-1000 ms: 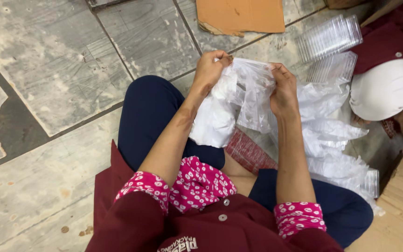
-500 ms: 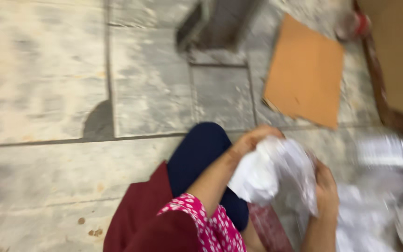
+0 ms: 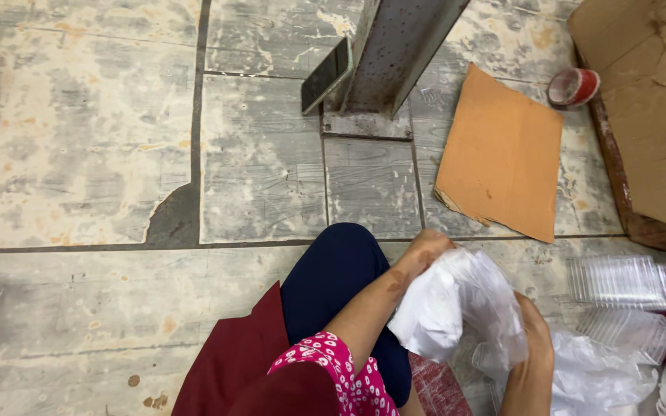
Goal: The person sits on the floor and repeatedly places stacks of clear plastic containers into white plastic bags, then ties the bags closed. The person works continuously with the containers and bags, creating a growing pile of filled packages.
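Evidently the bundle of thin clear plastic bags [image 3: 464,304] is a light, limp thing: it is crumpled into soft folds, it sags between the two hands, and it is judged to be slippery and easily torn if pulled hard. It is best taken by a gathered fold or an edge, pinched rather than squeezed, since no stiff part is offered anywhere on it. The bundle is held low in the near right of the scene, above the person's lap and just right of the dark blue trouser knee [image 3: 333,281].

The left hand [image 3: 424,253] is closed on the far upper edge of the bundle, its fingers curled over the film so that little of them is seen. The right hand [image 3: 533,339] is wrapped around the near right side of the same bundle, with the fingers folded into the plastic; how tightly it is pressed cannot be told. The two hands are kept near each other, with only the bunched film between them.

More loose plastic film [image 3: 603,370] is spread on the floor to the right of the hands, and stacks of clear plastic trays [image 3: 626,281] are set beyond it. A flat sheet of cardboard [image 3: 502,154] is laid on the stone floor [image 3: 79,154] farther off, beside a metal post [image 3: 395,46], with a roll of red tape [image 3: 572,86] near a large cardboard box [image 3: 649,100].
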